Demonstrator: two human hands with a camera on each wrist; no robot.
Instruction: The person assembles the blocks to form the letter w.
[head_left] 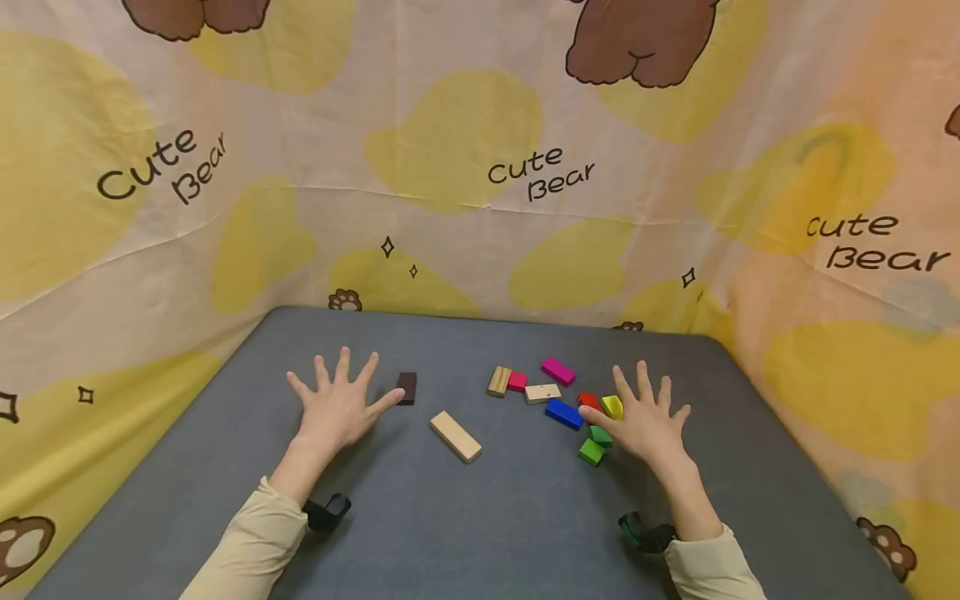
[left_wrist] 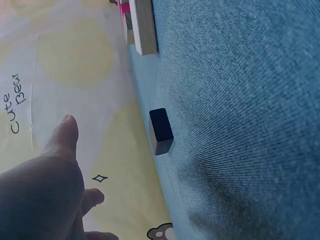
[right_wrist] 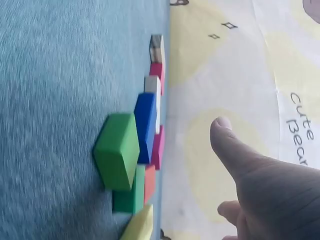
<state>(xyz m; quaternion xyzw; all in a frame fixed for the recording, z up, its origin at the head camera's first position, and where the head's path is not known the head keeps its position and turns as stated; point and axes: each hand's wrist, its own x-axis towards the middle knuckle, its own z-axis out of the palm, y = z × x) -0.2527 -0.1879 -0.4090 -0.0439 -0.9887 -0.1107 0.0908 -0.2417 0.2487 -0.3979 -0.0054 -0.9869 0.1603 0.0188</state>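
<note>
My left hand (head_left: 337,410) is held above the table with its fingers spread, holding nothing. Nearest to its thumb lies a dark brown block (head_left: 407,388), which the left wrist view shows apart from the hand. A long pale wooden block (head_left: 456,437) lies to the right of it. With fingers spread wide, my right hand (head_left: 647,419) hovers beside a loose group of coloured blocks and holds nothing. Close to its thumb are a blue block (head_left: 564,413), a red block (head_left: 588,402), a yellow block (head_left: 612,407), a dark green block (head_left: 600,436) and a light green block (right_wrist: 117,150).
Further back lie a magenta block (head_left: 558,371), a speckled pale block (head_left: 542,393), a pinkish-red block (head_left: 517,382) and a striped wooden block (head_left: 498,381). A grey cloth covers the table (head_left: 465,533). Behind it hangs a printed curtain (head_left: 450,242). Black straps circle both wrists.
</note>
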